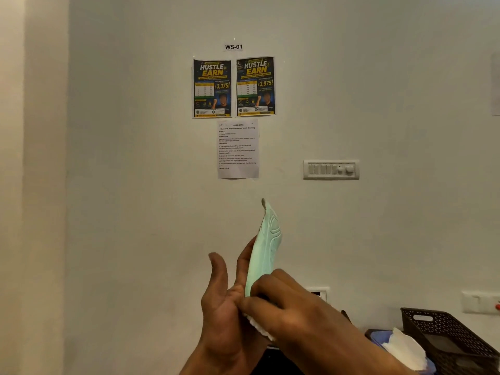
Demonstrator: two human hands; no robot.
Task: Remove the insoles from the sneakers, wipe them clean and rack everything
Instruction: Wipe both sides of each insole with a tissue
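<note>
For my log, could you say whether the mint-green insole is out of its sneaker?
Out: the mint-green foam insole stands bare against the left hand; the right hand holds a white wipe to it.

I'm facing a plain off-white wall [135, 185]: WS-01 label [233, 46] up top, two dark posters [212, 88] under it, printed sheet [238, 148] below, switch panel [331, 170] to the right, brown lattice basket [443, 334] bottom right, warm light
</note>
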